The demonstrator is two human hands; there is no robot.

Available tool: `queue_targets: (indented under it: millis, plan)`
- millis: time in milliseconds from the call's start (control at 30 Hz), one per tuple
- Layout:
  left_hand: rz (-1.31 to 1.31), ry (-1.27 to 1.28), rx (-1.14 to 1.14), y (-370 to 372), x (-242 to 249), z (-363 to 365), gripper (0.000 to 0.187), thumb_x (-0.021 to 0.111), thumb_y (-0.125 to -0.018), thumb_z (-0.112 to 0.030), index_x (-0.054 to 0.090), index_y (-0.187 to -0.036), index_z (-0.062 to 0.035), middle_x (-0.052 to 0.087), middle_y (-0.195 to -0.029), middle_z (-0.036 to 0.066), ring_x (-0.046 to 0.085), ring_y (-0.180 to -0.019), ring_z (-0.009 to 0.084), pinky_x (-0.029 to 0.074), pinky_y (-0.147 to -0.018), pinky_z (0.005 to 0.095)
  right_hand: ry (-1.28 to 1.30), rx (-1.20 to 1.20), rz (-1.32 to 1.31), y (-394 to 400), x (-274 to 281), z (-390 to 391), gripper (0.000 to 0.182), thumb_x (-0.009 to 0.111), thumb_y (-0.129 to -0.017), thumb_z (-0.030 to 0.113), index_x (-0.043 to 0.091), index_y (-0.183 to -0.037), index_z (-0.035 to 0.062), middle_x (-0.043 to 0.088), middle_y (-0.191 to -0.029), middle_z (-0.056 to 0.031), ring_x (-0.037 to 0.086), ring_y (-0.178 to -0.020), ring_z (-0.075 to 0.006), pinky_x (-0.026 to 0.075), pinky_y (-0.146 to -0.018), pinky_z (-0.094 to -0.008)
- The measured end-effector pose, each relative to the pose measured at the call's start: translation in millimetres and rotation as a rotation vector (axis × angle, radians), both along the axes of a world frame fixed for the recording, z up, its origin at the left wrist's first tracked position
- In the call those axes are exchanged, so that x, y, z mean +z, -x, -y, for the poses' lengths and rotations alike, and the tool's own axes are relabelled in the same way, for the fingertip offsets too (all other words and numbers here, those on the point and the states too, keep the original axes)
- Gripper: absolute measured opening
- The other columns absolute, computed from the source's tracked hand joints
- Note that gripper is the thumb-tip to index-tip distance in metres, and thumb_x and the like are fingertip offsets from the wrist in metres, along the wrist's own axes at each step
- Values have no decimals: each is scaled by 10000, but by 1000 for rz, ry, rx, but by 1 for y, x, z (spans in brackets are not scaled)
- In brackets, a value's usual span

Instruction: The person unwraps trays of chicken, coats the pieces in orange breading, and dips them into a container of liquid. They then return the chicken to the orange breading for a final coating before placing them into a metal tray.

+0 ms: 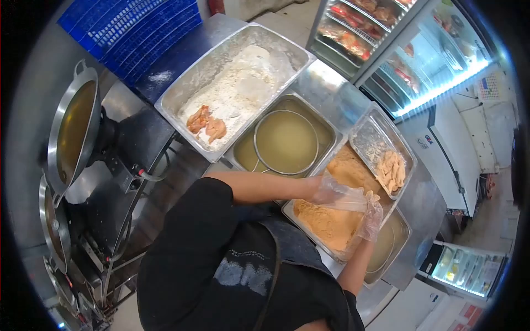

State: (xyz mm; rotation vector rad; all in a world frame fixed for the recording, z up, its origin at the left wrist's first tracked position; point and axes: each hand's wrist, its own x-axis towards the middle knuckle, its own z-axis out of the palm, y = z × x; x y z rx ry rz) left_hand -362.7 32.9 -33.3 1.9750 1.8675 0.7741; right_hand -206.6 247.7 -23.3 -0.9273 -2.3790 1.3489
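My left hand (343, 195) and my right hand (372, 219), both in clear plastic gloves, meet over a metal tray of orange-brown breading (326, 223). A small pale coated chicken piece (372, 197) shows at their fingertips, mostly covered by the gloves. Just beyond my hands, a smaller metal tray (364, 124) holds coated chicken pieces (391, 172) at one end. A large tray of white flour (243, 71) with raw chicken pieces (207, 124) lies at the upper left. Between these sits a tub of cloudy liquid (328, 124) with a round wire strainer (286, 140) in it.
Another tub of liquid (389, 248) stands beside my right forearm. Woks of oil (74, 129) are on burners at the left. A blue plastic crate (132, 33) stands at the back left. Lit glass-door fridges (408, 71) and a white chest freezer (447, 149) line the right.
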Motion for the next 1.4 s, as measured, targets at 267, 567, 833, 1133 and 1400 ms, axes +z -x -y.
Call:
queue_targets:
  millis: [267,567,833,1133,1400]
  plan:
    - [170,11,159,-13,72,-3,514,429,-933,-197,371,-1444,-191,452,-1411,154,521,-1208,281,505,-854,381,-187,-324,-177,-50,7,24,619,466,-958,524,408,-1340,40,579,-1086,-126,545,-904,-219,467,-804,-349]
    - [726,-133,364,-71,-73,-42,393,498,-856,-125,541,-1243,-76,586,-1190,160,575,-1075,273,516,-813,415,287,-290,-119,-23,-12,65,448,498,-958,443,631,-1083,34,629,-894,-119,588,-800,-198,481,-699,-326]
    - [-58,-214,418,-47,-27,-40,358,450,-949,-220,533,-1227,-10,547,-1251,210,531,-1153,347,435,-981,437,995,-381,163,-15,-5,57,513,500,-944,498,667,-921,14,640,-783,-98,629,-764,-196,506,-680,-317]
    - [311,-210,380,-46,-36,-39,415,483,-932,-161,455,-1312,2,496,-1316,232,484,-1201,403,389,-1028,434,852,-340,-409,25,0,76,483,517,-953,472,648,-861,16,580,-769,-21,532,-743,-140,434,-668,-321]
    - [36,-85,136,-58,6,-16,483,488,-907,-75,392,-1365,41,398,-1393,266,403,-1278,413,343,-1079,432,-531,-264,298,37,-43,-5,447,481,-930,408,688,-843,22,663,-840,-221,634,-834,-391,486,-795,-478]
